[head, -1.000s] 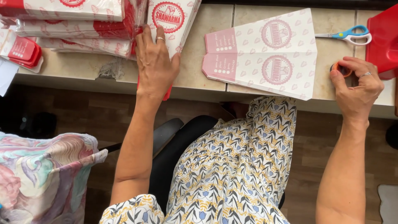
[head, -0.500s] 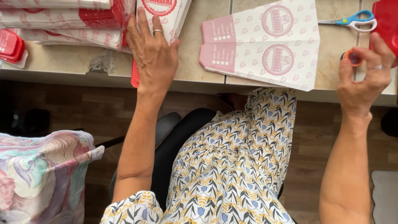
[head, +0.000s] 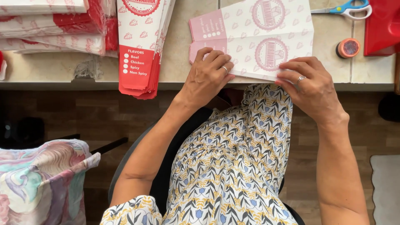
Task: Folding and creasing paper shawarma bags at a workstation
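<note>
— Both hands have moved. A moment ago the left hand [head: 207,74] lay flat on the red and white bags, and the right hand [head: 310,85] was out by the little orange roll. Now both are on the pink bags.

— Where are the pink bags?

— The pink and white paper bags [head: 254,38] lie flat on the table [head: 179,50], right at the front edge, a bit toward the right. Their near edge pokes out a little over the table edge.

— What is the left hand doing?

— Its fingers are bent and press down on the pink end of the bags, at the near left corner. It is not a fist.

— And the right hand?

— Its fingers curl over the near right corner of the bags. I think it pinches the paper, but the thumb is hidden, so I can't be sure.

— What else is on the table?

— The stack of red and white bags [head: 141,41] hangs over the front edge, left of the pink ones. More wrapped bags [head: 54,25] are piled at the far left. The small orange roll [head: 348,47] sits near the right side, just beside a red box [head: 382,26]. Blue-handled scissors [head: 343,8] lie at the back.
</note>
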